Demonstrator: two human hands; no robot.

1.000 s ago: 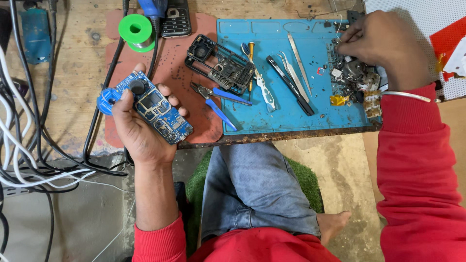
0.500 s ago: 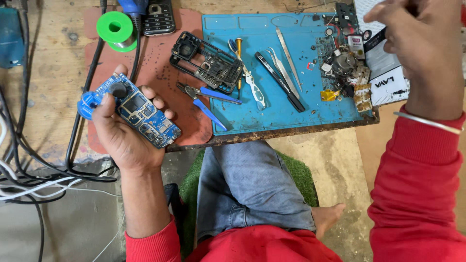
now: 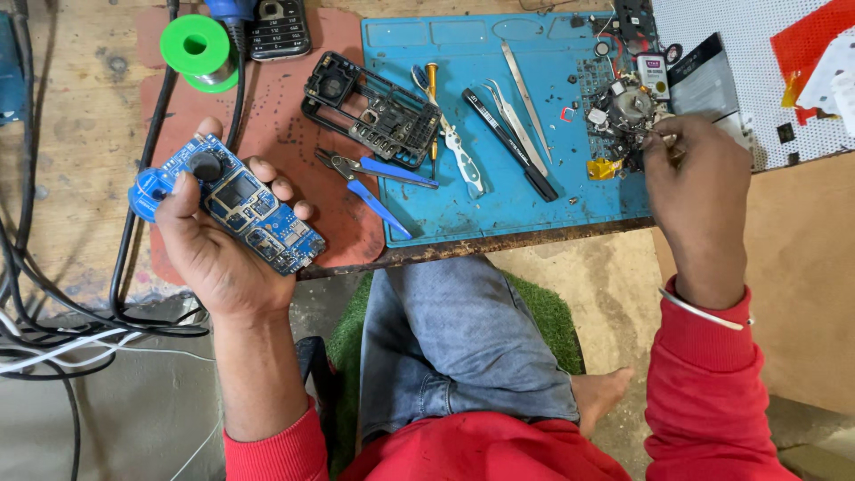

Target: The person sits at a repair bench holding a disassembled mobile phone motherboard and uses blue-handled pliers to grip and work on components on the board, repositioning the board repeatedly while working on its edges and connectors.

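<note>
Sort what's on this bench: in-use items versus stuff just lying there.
In use:
left hand holding blue circuit board
right hand at pile of small parts

Lying about:
black phone frame
blue-handled pliers
tweezers
green solder spool
keypad phone

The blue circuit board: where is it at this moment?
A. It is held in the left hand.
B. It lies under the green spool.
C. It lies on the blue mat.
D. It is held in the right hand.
A: the blue circuit board rests in the left hand, off the blue mat; the right hand reaches into small parts at the mat's edge.
</note>
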